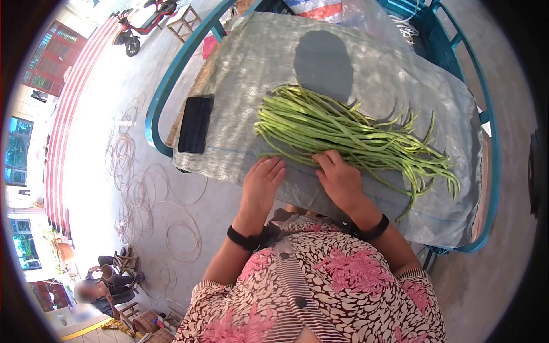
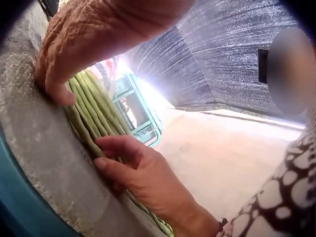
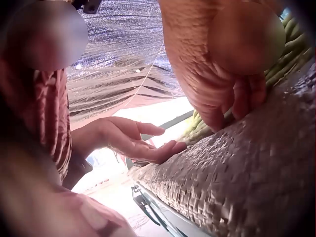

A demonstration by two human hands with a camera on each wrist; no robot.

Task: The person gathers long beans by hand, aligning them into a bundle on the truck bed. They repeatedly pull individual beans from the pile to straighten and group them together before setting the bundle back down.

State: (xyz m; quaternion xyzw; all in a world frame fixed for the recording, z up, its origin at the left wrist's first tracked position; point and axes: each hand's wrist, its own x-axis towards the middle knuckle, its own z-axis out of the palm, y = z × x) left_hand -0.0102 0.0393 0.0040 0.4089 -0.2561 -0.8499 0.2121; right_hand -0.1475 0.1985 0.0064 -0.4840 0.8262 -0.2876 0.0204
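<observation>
A big bundle of green long beans [image 1: 337, 131] lies across the woven sheet, its thin tips spread toward the right. At the bundle's near edge, my right hand [image 1: 341, 182] pinches a bean between thumb and fingers; the left wrist view shows this right hand [image 2: 153, 177] beside several beans [image 2: 91, 108] lying side by side. My left hand [image 1: 263, 180] rests on the sheet just below the bundle's left end, fingers extended. From the right wrist view, the left hand [image 3: 131, 140] appears with loose, nearly straight fingers at the sheet's edge.
The grey woven sheet [image 1: 246, 68] covers a cart with a teal metal rail [image 1: 153, 114]. A black phone [image 1: 195, 124] lies at the left of the sheet. Loops of wire [image 1: 183, 240] lie on the floor; a seated person [image 1: 111, 291] is at lower left. A red scooter [image 1: 146, 26] stands farther off.
</observation>
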